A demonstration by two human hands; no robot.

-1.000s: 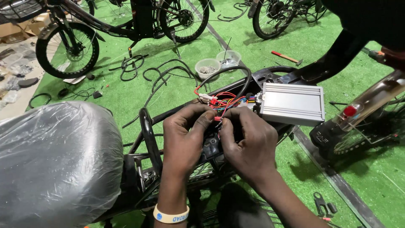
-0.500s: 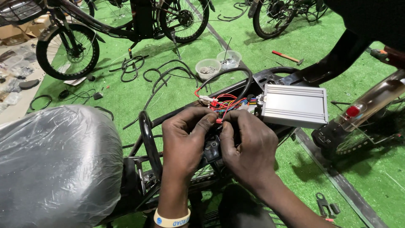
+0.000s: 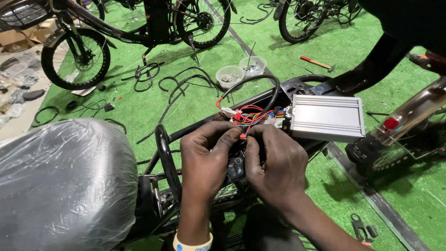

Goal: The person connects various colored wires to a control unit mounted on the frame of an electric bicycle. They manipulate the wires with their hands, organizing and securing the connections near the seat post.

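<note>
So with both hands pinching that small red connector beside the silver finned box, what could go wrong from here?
1. The small red connector is pinched between the left hand and right hand amid a dense tangle of coloured wires; a neighbouring lead could be mismatched or tugged loose.
2. The ribbed silver metal controller box appears to rest loosely on the black bike frame; pulling the wires might drag it off.

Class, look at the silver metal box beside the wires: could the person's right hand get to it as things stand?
Probably yes. The right hand pinches a small red connector just beside the silver box, and nothing lies between them; it would need to release the connector first.
</note>
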